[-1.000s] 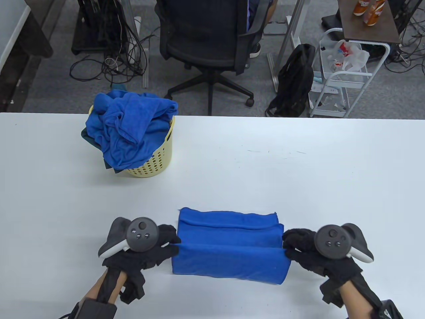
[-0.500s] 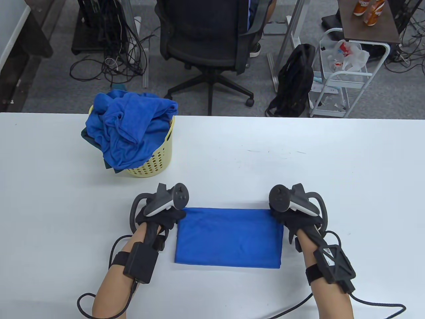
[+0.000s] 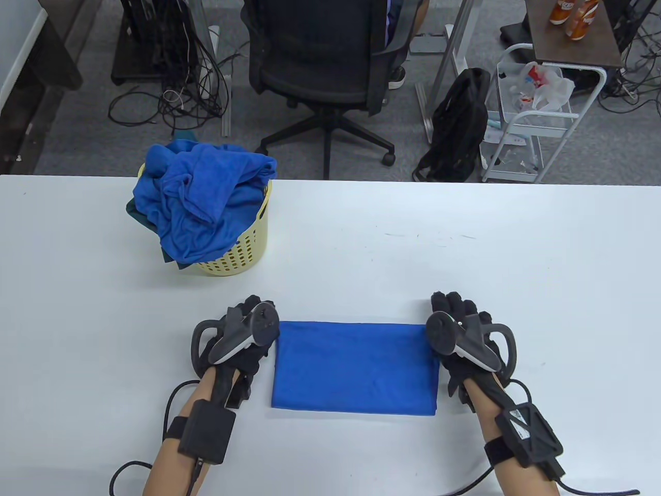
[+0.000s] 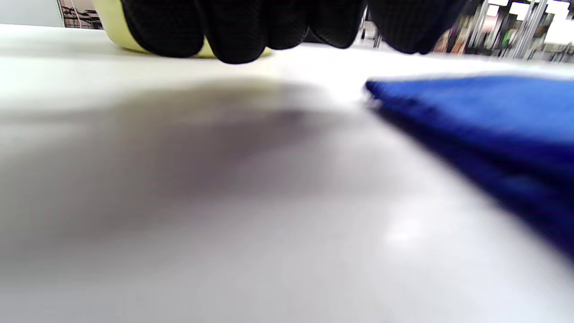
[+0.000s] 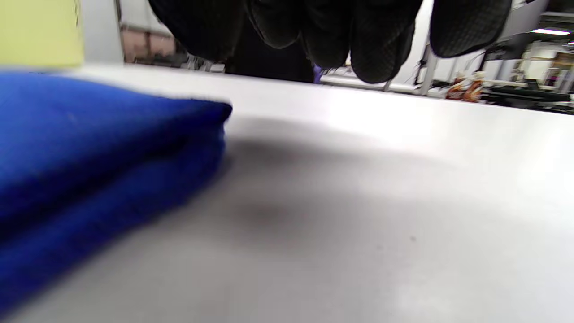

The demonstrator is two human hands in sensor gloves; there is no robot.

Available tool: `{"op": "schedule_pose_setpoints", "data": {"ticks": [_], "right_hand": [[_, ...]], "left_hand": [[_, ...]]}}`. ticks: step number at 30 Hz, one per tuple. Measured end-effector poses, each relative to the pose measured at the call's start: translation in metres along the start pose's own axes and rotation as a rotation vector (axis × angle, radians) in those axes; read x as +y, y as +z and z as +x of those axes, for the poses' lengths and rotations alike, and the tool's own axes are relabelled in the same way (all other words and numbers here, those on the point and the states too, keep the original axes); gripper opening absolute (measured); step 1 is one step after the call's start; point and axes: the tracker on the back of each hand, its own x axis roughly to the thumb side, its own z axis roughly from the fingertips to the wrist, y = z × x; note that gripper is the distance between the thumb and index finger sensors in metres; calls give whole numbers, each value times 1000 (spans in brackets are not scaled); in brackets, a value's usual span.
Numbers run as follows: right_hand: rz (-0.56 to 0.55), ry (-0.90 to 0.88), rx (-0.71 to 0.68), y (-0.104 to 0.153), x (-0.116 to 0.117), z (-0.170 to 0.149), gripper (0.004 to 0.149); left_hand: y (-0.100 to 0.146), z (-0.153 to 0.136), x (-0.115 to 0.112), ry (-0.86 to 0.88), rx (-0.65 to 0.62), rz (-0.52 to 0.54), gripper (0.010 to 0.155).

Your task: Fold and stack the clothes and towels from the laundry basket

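Folded blue towel (image 3: pixel 355 368): terry-like nap, matte, saturated royal blue. Lies flat as a neat rectangle, long edges running left-right, on the white table (image 3: pixel 465 248). Right wrist view shows its end as stacked layers with a rounded fold edge (image 5: pixel 89 148); left wrist view shows the other end, blurred (image 4: pixel 484 121).

Left hand (image 3: pixel 242 338), black knit glove, sits just beside the towel's left short edge, fingers extended and loosely spread, holding nothing; fingertips (image 4: pixel 233 31) hang above the table surface. Right hand (image 3: pixel 465 336), same glove, just beside the towel's right short edge, fingers straight and slightly fanned, gripping nothing; fingertips (image 5: pixel 376 40) clear of the cloth.

Beyond the towel, to its far left: pale yellow perforated plastic laundry basket (image 3: pixel 242 253), round, heaped with crumpled blue towels (image 3: pixel 201 201) spilling over the rim. Table surface smooth, with faint scuffs.
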Motion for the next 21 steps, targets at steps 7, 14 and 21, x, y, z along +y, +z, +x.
{"op": "schedule_pose_setpoints", "data": {"ticks": [7, 14, 21], "right_hand": [[393, -111, 202, 30, -3, 8, 82], [489, -3, 329, 19, 23, 32, 95], [286, -153, 268, 18, 25, 56, 49]], "left_hand": [[72, -18, 45, 94, -12, 163, 74], [101, -43, 44, 206, 36, 243, 75], [101, -56, 36, 234, 58, 245, 75]]}}
